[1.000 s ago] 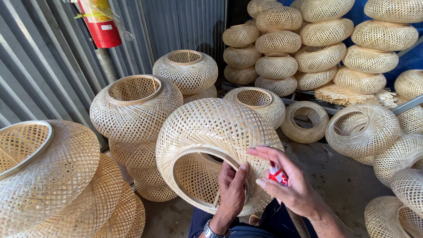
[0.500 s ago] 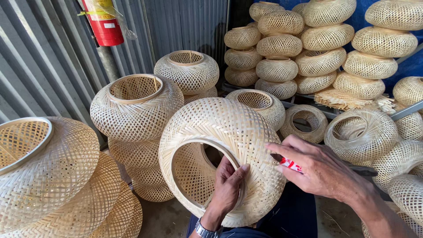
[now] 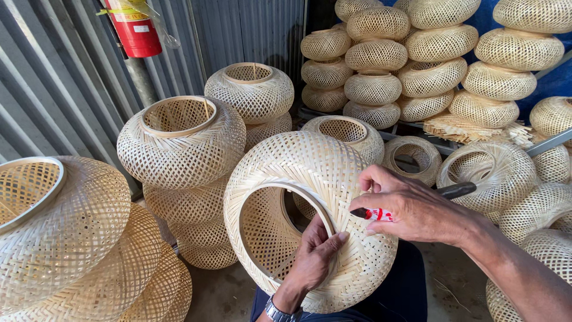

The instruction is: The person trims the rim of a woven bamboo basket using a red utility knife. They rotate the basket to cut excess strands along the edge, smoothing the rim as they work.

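Observation:
A round woven bamboo lampshade (image 3: 298,173) rests on my lap, its ringed opening turned to the left. My left hand (image 3: 316,253) grips the lower rim of that opening, fingers curled inside and thumb on the weave. My right hand (image 3: 411,206) rests against the shade's right side and holds a slim tool (image 3: 376,214) with a red and white band and a dark tip. The tip touches the weave just beside the ring. A dark handle (image 3: 456,190) sticks out behind the hand.
Finished woven shades stand stacked at left (image 3: 59,238), behind (image 3: 179,140) and on racks at the back right (image 3: 441,77). A corrugated metal wall (image 3: 53,95) with a red fire extinguisher (image 3: 134,30) closes the left side. Bare concrete floor (image 3: 441,274) shows at lower right.
The shade has turned and lifted slightly on my lap. My right hand moved up and right along its side with the tool, while my left hand shifted to the lower rim.

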